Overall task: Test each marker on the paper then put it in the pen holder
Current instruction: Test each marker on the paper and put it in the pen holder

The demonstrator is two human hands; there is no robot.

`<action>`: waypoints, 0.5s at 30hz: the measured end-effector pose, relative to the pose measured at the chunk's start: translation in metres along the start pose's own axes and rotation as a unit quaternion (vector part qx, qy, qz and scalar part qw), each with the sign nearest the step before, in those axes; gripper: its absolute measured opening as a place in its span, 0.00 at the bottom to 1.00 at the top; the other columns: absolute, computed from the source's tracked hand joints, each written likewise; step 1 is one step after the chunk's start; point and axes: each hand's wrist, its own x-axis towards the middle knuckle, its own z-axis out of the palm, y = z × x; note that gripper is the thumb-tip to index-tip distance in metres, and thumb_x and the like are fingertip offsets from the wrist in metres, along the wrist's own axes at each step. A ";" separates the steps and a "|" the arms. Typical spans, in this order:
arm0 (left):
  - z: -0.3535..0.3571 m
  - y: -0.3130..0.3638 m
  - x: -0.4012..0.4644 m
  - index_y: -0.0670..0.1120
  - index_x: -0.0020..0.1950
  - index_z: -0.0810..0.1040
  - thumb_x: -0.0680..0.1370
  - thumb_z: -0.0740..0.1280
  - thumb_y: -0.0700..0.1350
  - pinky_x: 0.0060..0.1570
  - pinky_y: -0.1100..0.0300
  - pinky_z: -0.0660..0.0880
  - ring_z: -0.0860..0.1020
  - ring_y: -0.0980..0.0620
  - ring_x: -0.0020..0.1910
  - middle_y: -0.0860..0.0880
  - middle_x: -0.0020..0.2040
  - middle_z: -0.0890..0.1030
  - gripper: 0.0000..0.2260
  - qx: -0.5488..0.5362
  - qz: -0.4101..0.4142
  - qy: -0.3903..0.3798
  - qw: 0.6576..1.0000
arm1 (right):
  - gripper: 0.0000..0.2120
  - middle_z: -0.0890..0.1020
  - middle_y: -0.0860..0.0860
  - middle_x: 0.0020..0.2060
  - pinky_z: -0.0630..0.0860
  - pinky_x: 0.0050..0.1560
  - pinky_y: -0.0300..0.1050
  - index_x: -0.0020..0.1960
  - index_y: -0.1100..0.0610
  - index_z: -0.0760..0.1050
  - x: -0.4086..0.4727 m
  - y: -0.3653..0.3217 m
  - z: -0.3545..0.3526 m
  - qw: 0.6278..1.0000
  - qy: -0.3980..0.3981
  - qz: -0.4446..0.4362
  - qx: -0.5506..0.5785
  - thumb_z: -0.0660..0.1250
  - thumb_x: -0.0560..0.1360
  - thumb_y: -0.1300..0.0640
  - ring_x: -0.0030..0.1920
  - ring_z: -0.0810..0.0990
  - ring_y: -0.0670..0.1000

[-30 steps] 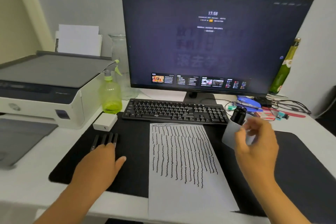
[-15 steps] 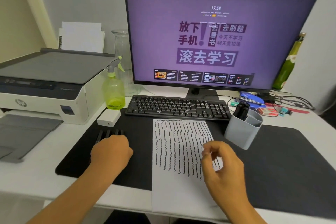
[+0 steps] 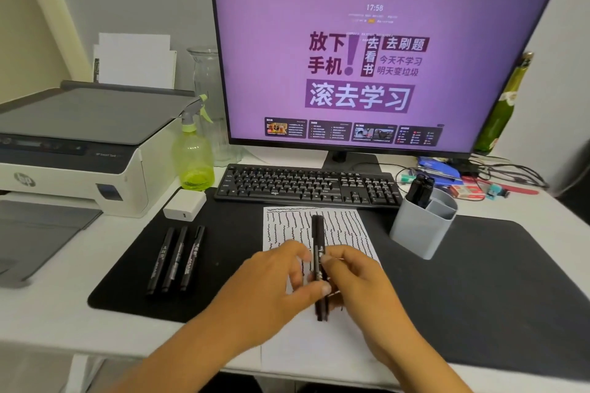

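Note:
A black marker [image 3: 318, 252] is held over the white paper [image 3: 287, 223], which is covered with wavy black test lines. My left hand [image 3: 274, 277] grips its lower part and my right hand [image 3: 354, 277] pinches its middle. The cap is on and points away from me. Three more black markers [image 3: 175, 258] lie side by side on the black desk mat, left of the paper. The grey pen holder [image 3: 421, 226] stands to the right of the paper, with a few black markers [image 3: 419, 190] inside.
A black keyboard [image 3: 306, 185] and a monitor [image 3: 376, 57] sit behind the paper. A printer [image 3: 73, 150], a green spray bottle [image 3: 193, 156] and a white charger [image 3: 185, 204] stand at the left. A green bottle [image 3: 504, 105], cables and clutter lie at the back right.
My left hand picked one marker from the row on the mat and brought it over the paper. My right hand moved away from the pen holder and took hold of that marker too.

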 end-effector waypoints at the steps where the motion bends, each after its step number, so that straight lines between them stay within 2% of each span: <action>1: -0.006 -0.001 0.000 0.67 0.59 0.66 0.70 0.62 0.71 0.34 0.64 0.71 0.76 0.62 0.40 0.63 0.47 0.75 0.20 -0.019 0.018 -0.012 1.000 | 0.12 0.85 0.54 0.37 0.77 0.36 0.36 0.47 0.53 0.83 -0.002 -0.002 -0.005 1.000 -0.004 -0.011 -0.003 0.62 0.83 0.59 0.35 0.81 0.48; 4: -0.025 -0.010 0.006 0.69 0.70 0.55 0.72 0.61 0.69 0.39 0.66 0.71 0.72 0.66 0.51 0.70 0.61 0.64 0.29 0.020 0.081 0.034 0.996 | 0.12 0.81 0.48 0.31 0.73 0.32 0.37 0.49 0.53 0.85 -0.008 -0.006 -0.021 0.999 -0.034 -0.028 -0.004 0.64 0.82 0.60 0.30 0.75 0.46; 6: -0.036 -0.014 0.012 0.68 0.71 0.57 0.75 0.59 0.68 0.45 0.68 0.71 0.69 0.68 0.57 0.71 0.64 0.60 0.26 0.069 0.123 0.033 0.989 | 0.12 0.79 0.47 0.30 0.72 0.31 0.37 0.51 0.53 0.87 -0.010 -0.007 -0.029 0.997 -0.062 -0.043 -0.020 0.64 0.82 0.62 0.29 0.73 0.46; 7: -0.039 -0.016 0.014 0.68 0.68 0.62 0.76 0.57 0.66 0.45 0.68 0.72 0.71 0.66 0.55 0.70 0.61 0.64 0.20 0.081 0.147 0.009 0.986 | 0.13 0.79 0.47 0.30 0.71 0.32 0.37 0.52 0.52 0.87 -0.011 -0.008 -0.033 0.995 -0.075 -0.051 -0.032 0.65 0.81 0.62 0.30 0.73 0.46; 9: -0.043 -0.014 0.016 0.67 0.56 0.70 0.78 0.55 0.64 0.41 0.66 0.75 0.76 0.61 0.46 0.65 0.49 0.75 0.10 0.079 0.168 -0.061 0.981 | 0.12 0.79 0.47 0.30 0.71 0.33 0.36 0.52 0.49 0.87 -0.013 -0.009 -0.040 0.992 -0.097 -0.064 -0.057 0.66 0.81 0.61 0.30 0.73 0.46; 10: -0.044 -0.012 0.016 0.64 0.53 0.72 0.78 0.54 0.64 0.39 0.66 0.75 0.76 0.59 0.43 0.62 0.45 0.75 0.11 0.072 0.171 -0.076 0.980 | 0.11 0.80 0.48 0.30 0.73 0.35 0.36 0.53 0.48 0.87 -0.013 -0.011 -0.044 0.991 -0.103 -0.072 -0.053 0.68 0.80 0.60 0.30 0.74 0.46; 12: -0.042 -0.011 0.015 0.61 0.52 0.70 0.76 0.54 0.66 0.36 0.68 0.73 0.76 0.58 0.40 0.61 0.44 0.75 0.13 0.057 0.155 -0.085 0.983 | 0.08 0.83 0.53 0.32 0.77 0.39 0.38 0.55 0.51 0.86 -0.014 -0.009 -0.052 0.991 -0.103 -0.087 0.009 0.72 0.77 0.55 0.32 0.78 0.48; 15: -0.037 -0.009 0.009 0.62 0.52 0.68 0.75 0.58 0.63 0.35 0.70 0.72 0.75 0.58 0.35 0.61 0.40 0.76 0.10 0.009 0.118 -0.125 0.985 | 0.17 0.84 0.60 0.37 0.79 0.39 0.46 0.54 0.56 0.84 -0.014 0.002 -0.055 0.980 -0.100 -0.098 0.145 0.77 0.71 0.46 0.32 0.80 0.54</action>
